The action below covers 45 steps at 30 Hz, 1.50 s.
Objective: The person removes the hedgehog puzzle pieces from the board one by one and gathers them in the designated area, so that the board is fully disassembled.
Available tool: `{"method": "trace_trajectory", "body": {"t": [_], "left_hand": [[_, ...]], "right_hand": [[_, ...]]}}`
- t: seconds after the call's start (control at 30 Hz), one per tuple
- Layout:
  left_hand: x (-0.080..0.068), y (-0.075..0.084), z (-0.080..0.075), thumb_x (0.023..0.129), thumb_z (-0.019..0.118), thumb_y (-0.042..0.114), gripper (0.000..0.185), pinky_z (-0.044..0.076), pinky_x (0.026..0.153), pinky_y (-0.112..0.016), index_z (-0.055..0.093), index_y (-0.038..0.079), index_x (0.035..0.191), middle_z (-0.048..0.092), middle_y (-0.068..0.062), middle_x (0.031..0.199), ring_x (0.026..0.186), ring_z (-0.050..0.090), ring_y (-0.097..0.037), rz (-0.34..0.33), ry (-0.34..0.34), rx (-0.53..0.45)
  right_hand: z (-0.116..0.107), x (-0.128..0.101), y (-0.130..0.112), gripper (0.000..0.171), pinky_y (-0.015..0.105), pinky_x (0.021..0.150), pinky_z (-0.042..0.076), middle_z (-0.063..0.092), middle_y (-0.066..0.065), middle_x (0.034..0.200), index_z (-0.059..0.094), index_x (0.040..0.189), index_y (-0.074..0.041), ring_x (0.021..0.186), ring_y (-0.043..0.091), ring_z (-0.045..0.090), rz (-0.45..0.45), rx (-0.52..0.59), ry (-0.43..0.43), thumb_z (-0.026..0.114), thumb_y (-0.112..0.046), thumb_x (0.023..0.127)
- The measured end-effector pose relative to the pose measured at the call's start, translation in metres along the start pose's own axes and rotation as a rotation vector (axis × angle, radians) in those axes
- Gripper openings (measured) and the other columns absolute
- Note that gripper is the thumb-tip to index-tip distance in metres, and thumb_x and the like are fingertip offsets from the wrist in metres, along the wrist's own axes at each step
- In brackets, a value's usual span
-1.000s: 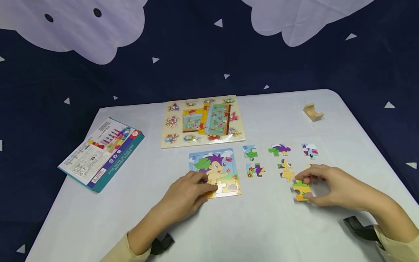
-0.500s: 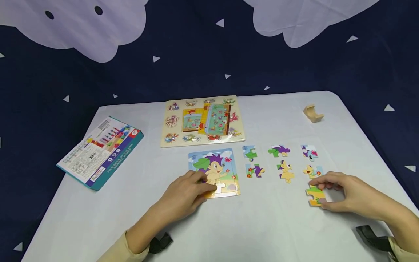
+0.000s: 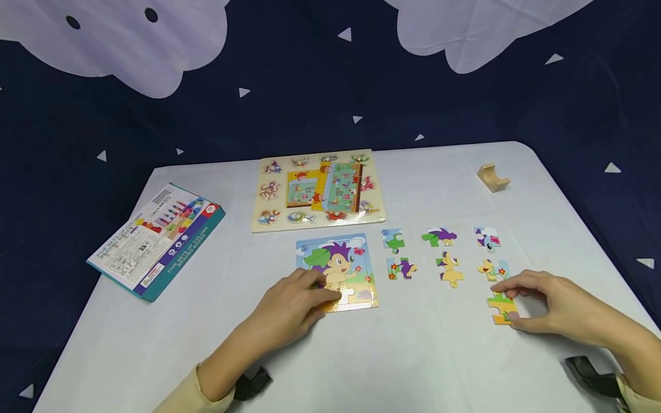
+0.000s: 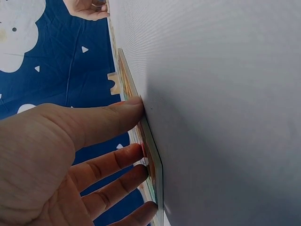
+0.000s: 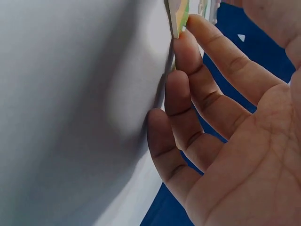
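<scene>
A: The right hand (image 3: 552, 304) is seen at the near right of the desk (image 3: 439, 355), its fingertips and thumb pinched about a yellow-and-green puzzle piece (image 3: 502, 308); the piece lies flat on the desk, just below the lowest loose piece of the right-hand column (image 3: 493, 268)

B: And the left hand (image 3: 294, 301)?

A: Its straight fingers are pressed on the near left corner of the hedgehog puzzle board (image 3: 338, 269); nothing is gripped; in the left wrist view the fingertips (image 4: 136, 153) are laid on the board's face (image 4: 153, 165) and the thumb is set against the desk beside it

B: What might be spoiled from here?

A: The pinched piece is held only by its edges, as the right wrist view shows (image 5: 178, 14); were it lifted carelessly, it could be dropped or turned; the neighbouring pieces stand near, so a sweep of the hand could knock the tidy rows (image 3: 444, 252) askew

B: And the board?

A: It is judged steady while pressed; were the pressure eased, it could be slid toward the animal peg puzzle (image 3: 317, 192) behind it; the open slot near the left fingers (image 3: 348, 295) could also be covered by that hand, so a piece might be forced in crooked; the blue box (image 3: 155, 241) and the wooden block (image 3: 494, 176) lie well apart and are not thought to be at risk
</scene>
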<state>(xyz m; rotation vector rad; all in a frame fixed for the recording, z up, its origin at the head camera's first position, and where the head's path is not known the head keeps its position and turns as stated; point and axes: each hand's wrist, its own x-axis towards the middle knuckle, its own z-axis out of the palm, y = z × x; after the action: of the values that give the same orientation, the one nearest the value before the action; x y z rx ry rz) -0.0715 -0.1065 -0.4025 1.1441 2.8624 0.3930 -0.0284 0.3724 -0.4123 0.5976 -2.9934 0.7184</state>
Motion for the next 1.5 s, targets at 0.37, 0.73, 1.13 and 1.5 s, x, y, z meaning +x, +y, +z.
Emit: {"method": "trace_trajectory", "body": {"t": [0.37, 0.73, 1.13, 1.5], "left_hand": [[0.001, 0.0, -0.001, 0.087, 0.079, 0.022, 0.032, 0.052, 0.08, -0.031, 0.074, 0.033, 0.117, 0.061, 0.006, 0.111, 0.098, 0.054, -0.014, 0.019, 0.017, -0.002], [-0.002, 0.0, -0.001, 0.089, 0.077, 0.025, 0.031, 0.052, 0.078, -0.033, 0.073, 0.034, 0.118, 0.064, 0.002, 0.116, 0.1, 0.057, -0.016, 0.037, 0.012, 0.04], [-0.005, -0.001, -0.001, 0.089, 0.077, 0.025, 0.033, 0.053, 0.077, -0.035, 0.072, 0.034, 0.12, 0.065, 0.002, 0.116, 0.101, 0.059, -0.017, 0.051, 0.047, 0.045], [-0.014, -0.006, -0.007, 0.086, 0.08, 0.027, 0.036, 0.055, 0.088, -0.038, 0.073, 0.03, 0.121, 0.066, 0.003, 0.121, 0.107, 0.063, -0.016, 0.001, 0.059, -0.002]], "right_hand": [[0.002, 0.001, 0.001, 0.061, 0.003, 0.081, 0.032, 0.059, -0.023, 0.089, 0.071, 0.111, -0.031, 0.084, -0.006, 0.052, -0.033, -0.004, 0.028, 0.098, -0.025, 0.056], [0.002, 0.003, -0.001, 0.057, -0.002, 0.08, 0.036, 0.06, -0.021, 0.089, 0.069, 0.109, -0.028, 0.083, -0.005, 0.054, 0.028, 0.05, -0.023, 0.097, -0.026, 0.059], [0.0, 0.005, -0.001, 0.059, 0.002, 0.076, 0.038, 0.057, -0.022, 0.087, 0.069, 0.108, -0.029, 0.08, -0.005, 0.052, 0.011, 0.022, -0.014, 0.098, -0.027, 0.057], [-0.014, 0.016, -0.012, 0.053, 0.007, 0.074, 0.04, 0.059, -0.022, 0.087, 0.068, 0.106, -0.03, 0.081, -0.004, 0.054, 0.048, -0.012, -0.055, 0.095, -0.036, 0.061]]}}
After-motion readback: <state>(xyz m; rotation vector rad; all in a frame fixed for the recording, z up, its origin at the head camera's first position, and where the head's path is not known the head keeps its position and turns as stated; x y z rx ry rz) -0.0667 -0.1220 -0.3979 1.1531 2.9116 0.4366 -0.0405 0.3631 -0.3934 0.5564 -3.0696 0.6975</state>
